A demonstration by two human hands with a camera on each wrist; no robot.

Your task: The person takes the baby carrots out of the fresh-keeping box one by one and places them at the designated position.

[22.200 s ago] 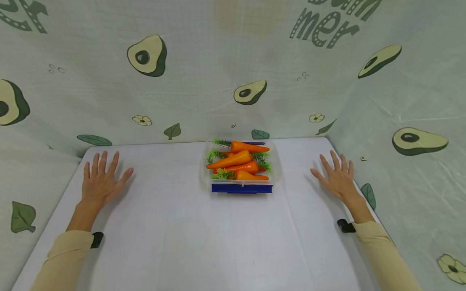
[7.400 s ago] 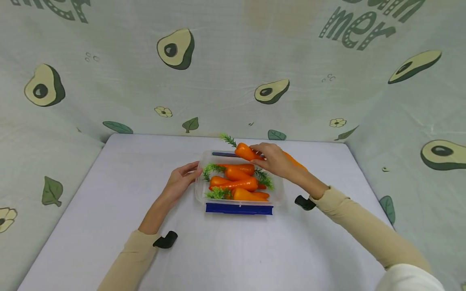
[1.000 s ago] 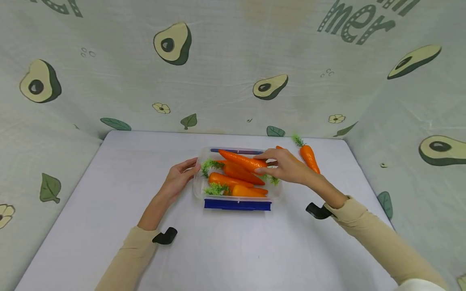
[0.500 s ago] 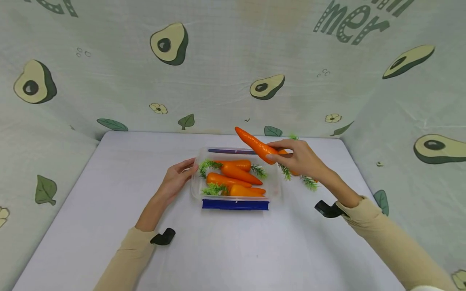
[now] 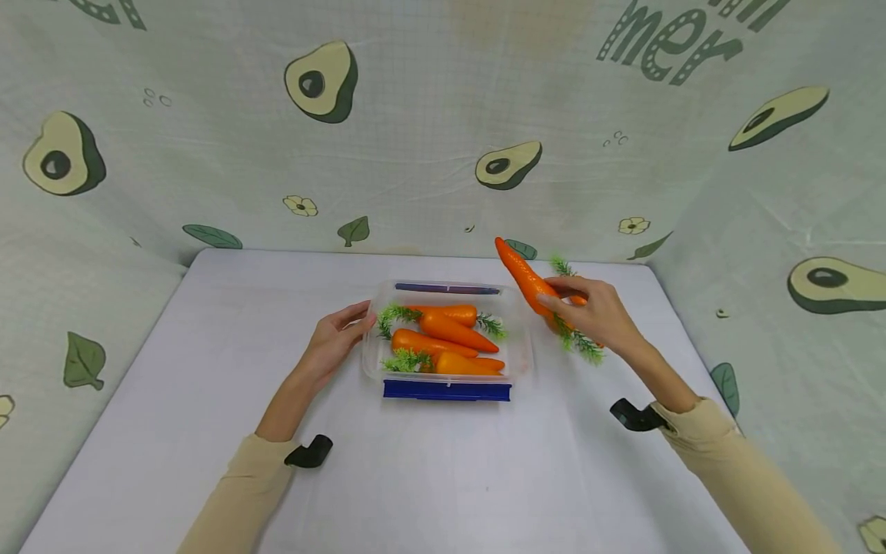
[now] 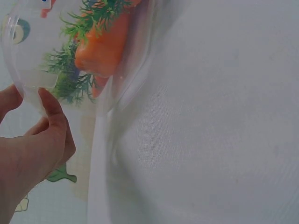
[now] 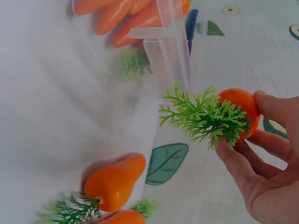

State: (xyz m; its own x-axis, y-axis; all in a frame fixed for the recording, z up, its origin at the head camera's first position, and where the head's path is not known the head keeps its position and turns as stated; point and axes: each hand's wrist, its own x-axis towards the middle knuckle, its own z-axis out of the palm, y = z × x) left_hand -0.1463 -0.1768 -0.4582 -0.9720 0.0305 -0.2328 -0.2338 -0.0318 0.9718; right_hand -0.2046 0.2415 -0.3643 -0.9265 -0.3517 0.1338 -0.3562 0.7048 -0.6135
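Note:
A clear plastic food container (image 5: 521, 358) with blue clips stands open on the table, several carrots (image 5: 457, 331) with feathery green tops inside it. My left hand (image 5: 331, 338) pinches its left rim between thumb and fingers, as the left wrist view also shows. To the right of the container, my right hand (image 5: 602, 312) holds another carrot (image 5: 515, 265) near its leafy end, the tip pointing up and away. In the right wrist view its round orange top and green leaves (image 7: 205, 116) face the camera, gripped between thumb and fingers.
Loose carrots (image 7: 114, 182) lie on the table to the right of the container, partly hidden behind my right hand in the head view. The white table (image 5: 415, 477) meets a fabric backdrop (image 5: 415, 154) printed with avocados at the back and sides.
My right hand has lifted the carrot out of the container and carried it right, over the loose carrots on the table. The left hand has kept its hold on the rim.

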